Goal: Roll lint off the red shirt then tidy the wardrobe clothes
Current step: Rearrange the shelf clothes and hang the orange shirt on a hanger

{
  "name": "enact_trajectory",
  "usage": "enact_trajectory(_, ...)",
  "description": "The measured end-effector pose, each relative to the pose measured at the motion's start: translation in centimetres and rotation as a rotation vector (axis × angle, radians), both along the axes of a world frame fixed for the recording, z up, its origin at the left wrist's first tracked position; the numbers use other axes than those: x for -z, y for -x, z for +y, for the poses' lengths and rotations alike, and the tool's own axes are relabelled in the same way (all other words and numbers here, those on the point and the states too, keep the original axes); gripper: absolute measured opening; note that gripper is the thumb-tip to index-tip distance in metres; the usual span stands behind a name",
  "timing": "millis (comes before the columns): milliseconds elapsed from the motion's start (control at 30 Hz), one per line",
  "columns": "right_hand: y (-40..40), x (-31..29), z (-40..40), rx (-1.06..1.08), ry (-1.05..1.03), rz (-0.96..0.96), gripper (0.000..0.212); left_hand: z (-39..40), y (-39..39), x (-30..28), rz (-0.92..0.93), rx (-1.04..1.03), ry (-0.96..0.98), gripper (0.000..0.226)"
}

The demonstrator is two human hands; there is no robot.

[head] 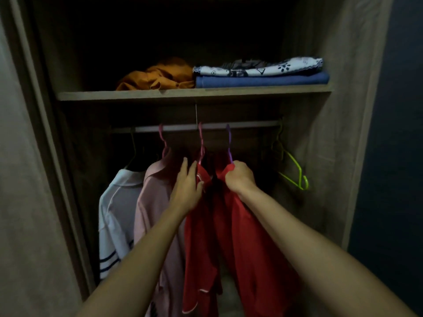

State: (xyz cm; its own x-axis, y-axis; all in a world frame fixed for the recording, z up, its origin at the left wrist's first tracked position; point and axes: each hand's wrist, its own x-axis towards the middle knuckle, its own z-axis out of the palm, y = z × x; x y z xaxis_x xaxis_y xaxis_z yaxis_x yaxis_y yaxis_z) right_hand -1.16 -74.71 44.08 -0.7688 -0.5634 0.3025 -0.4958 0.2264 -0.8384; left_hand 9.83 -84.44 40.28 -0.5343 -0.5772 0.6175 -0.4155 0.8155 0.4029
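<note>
1. Both hands reach into the wardrobe: the left hand (pixel 186 187) lies with straight fingers against one red garment (pixel 201 243), and the right hand (pixel 239 177) is curled tight round the top of the red shirt (pixel 256 248) at its purple hanger (pixel 229 143)
2. Both reds hang near 6 o'clock under the rail (pixel 194 128), pink shirt (pixel 155 216) toward 8
3. No roller shows, so this reads as the tidying step
4. Next move likely needs hangers spaced evenly

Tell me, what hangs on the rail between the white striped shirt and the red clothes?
Head view: a pink shirt on a pink hanger.
</note>
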Motion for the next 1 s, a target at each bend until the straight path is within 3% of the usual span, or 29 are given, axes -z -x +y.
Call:
enact_trajectory(267,4.8,-4.4,-4.1,0.020,-0.086,0.032,0.033,-0.7,3.8,1.1,-0.062,0.048,-0.081,0.093)
enact_trajectory(467,6.4,-3.2,-5.9,-0.061,-0.201,0.069,0.034,-0.6,4.6,1.6,-0.029,0.043,-0.110,0.093)
enact_trajectory(1000,7.5,-2.2,-7.5,-0.098,-0.267,0.235,0.034,-0.7,4.2,1.8,0.006,-0.003,-0.109,0.090)
